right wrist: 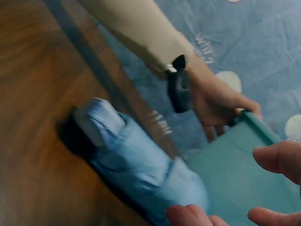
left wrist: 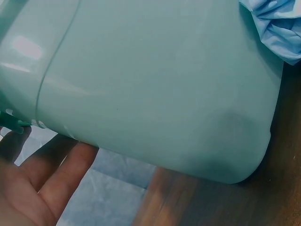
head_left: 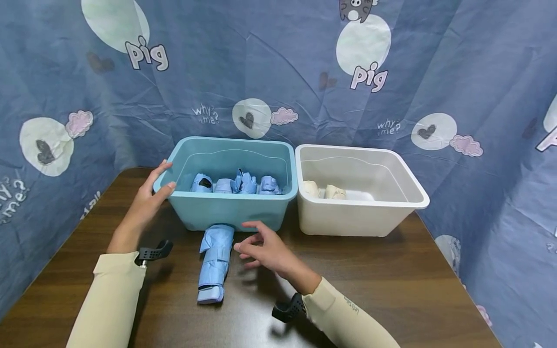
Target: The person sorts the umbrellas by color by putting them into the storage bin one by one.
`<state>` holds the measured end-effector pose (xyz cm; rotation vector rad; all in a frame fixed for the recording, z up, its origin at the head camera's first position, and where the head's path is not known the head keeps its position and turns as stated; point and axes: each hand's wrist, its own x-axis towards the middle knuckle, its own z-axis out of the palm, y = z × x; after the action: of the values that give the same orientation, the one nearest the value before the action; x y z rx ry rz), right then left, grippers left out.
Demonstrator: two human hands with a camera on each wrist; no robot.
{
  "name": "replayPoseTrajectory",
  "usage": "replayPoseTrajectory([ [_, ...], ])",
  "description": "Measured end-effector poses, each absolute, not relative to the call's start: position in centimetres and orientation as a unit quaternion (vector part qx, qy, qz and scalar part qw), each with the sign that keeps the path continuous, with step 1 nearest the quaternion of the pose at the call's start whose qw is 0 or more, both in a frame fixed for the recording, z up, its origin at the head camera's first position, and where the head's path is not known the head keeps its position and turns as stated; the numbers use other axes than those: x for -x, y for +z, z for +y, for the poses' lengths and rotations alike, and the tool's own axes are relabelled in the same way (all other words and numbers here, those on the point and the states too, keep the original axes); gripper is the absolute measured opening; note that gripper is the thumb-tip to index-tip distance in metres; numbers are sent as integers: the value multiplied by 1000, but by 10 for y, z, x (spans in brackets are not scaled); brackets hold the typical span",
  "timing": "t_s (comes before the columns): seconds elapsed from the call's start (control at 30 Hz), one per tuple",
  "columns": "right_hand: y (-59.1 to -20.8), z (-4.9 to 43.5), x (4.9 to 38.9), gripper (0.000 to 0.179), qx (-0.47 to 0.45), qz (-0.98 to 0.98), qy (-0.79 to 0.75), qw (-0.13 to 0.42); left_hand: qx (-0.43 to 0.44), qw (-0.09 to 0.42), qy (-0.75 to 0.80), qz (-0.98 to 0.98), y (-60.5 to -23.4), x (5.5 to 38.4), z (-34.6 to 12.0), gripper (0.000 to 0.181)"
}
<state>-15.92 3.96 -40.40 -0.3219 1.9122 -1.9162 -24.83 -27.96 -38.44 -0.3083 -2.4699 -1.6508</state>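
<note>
A light blue folded umbrella [head_left: 215, 263] lies on the table, its far end against the front of a teal bin [head_left: 230, 208] and its pale handle end nearer me. My left hand [head_left: 148, 193] grips the bin's left rim, thumb towards the front corner and fingers along the side; the left wrist view shows those fingers [left wrist: 70, 174] at the outer wall. Just right of the umbrella hovers my right hand [head_left: 267, 249], thumb and fingers apart with nothing between them. Several blue wrapped bundles [head_left: 224, 186] stand inside the teal bin.
Close to the teal bin's right side stands a white bin [head_left: 348, 220] with two cream bundles [head_left: 335, 192] at its left. Both bins sit towards the back of the brown wooden table [head_left: 370, 280]. A blue printed curtain [head_left: 278, 63] hangs behind and at the sides.
</note>
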Motion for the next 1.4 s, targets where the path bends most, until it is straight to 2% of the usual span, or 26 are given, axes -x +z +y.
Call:
replayPoseTrajectory([
  [0.33, -438, 15, 160, 76, 67, 657, -702, 265, 109, 82, -555, -820, -390, 250, -280, 61],
  [0.47, -446, 9, 163, 79, 58, 660, -698, 273, 109, 80, -552, -823, -390, 250, -280, 61],
  [0.9, -440, -15, 165, 81, 47, 756, -612, 228, 111, 95, -553, -820, -389, 250, -281, 61],
  [1.2, -440, -31, 163, 102, 53, 874, -464, 137, 113, 92, -555, -819, -387, 249, -278, 60],
  [1.4, -445, -30, 165, 102, 66, 877, -463, 114, 111, 80, -559, -818, -387, 250, -280, 61],
])
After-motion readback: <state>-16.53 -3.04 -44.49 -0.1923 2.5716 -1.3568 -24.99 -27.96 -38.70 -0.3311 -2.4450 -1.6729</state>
